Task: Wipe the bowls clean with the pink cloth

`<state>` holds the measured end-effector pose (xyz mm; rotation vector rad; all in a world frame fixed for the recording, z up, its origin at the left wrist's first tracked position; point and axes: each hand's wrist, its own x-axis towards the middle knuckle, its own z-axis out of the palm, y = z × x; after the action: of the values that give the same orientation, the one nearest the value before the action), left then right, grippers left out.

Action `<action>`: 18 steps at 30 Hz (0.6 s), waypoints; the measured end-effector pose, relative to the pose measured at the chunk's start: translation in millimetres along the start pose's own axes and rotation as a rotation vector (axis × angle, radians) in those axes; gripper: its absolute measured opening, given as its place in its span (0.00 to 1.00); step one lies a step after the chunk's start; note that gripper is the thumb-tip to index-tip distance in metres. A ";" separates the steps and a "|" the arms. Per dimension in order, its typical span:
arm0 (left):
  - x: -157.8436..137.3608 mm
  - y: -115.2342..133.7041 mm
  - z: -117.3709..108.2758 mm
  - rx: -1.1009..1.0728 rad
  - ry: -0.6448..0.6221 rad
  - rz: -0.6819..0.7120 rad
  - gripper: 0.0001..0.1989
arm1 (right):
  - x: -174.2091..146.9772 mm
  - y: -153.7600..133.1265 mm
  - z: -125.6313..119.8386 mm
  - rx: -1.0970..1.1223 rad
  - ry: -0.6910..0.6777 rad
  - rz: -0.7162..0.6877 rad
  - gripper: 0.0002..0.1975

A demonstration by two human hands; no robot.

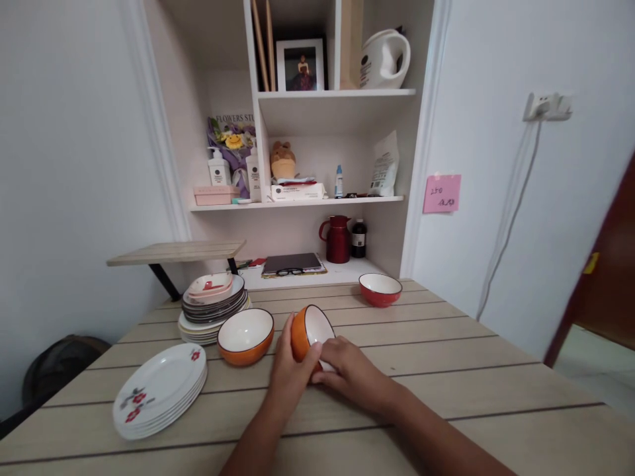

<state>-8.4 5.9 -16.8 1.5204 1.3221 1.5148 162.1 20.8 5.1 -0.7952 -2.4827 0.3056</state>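
An orange bowl [300, 334] with a white inside and dark rim is tilted on its side above the table. My left hand [289, 370] is wrapped round it from the left, thumb at the near rim. My right hand [350, 370] is closed at the bowl's lower right rim. A small white patch [326, 365] shows between its fingers; what it is I cannot make out. Just left of my hands, a second orange bowl [245, 336] stands upright on the table. A red bowl [381, 291] stands upright farther back on the right.
White oval plates [161, 390] with red flowers are stacked at the left. Behind them rises a pile of mixed plates [213, 317] topped by small pink-edged dishes [211, 285]. A laptop [292, 263], glasses and a red jug [338, 239] sit at the back under shelves.
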 end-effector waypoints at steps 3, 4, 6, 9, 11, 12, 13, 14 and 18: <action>2.4 5.1 0.1 -0.007 0.053 -0.032 0.36 | -1.3 4.6 -7.7 -0.012 -0.075 0.024 0.13; 3.1 5.5 0.6 -0.008 0.061 -0.051 0.35 | -2.1 6.7 -10.0 -0.034 -0.091 0.040 0.16; 4.1 5.0 1.8 -0.001 0.074 -0.084 0.34 | -3.8 10.5 -13.5 -0.083 -0.100 0.079 0.18; 4.8 2.1 3.7 0.014 0.085 -0.094 0.34 | -5.3 12.5 -15.3 -0.144 -0.074 0.112 0.16; 4.6 0.4 4.2 0.007 0.076 -0.094 0.36 | -5.2 11.2 -14.2 -0.157 -0.063 0.096 0.16; 4.5 -0.3 4.0 -0.001 0.070 -0.095 0.37 | -4.8 10.1 -13.0 -0.152 -0.056 0.083 0.15; 4.2 -1.0 3.6 -0.013 0.064 -0.095 0.39 | -4.4 9.0 -11.5 -0.138 -0.047 0.069 0.15; 3.8 -1.6 3.1 -0.026 0.056 -0.092 0.40 | -3.8 8.0 -9.8 -0.119 -0.035 0.059 0.14; 2.0 -5.2 1.4 -0.076 0.007 -0.068 0.45 | -1.9 7.2 -1.4 -0.070 0.024 0.030 0.08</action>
<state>-8.6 9.6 -21.1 1.4097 1.2922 1.5117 167.6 25.6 3.0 -0.8602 -2.4724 0.2197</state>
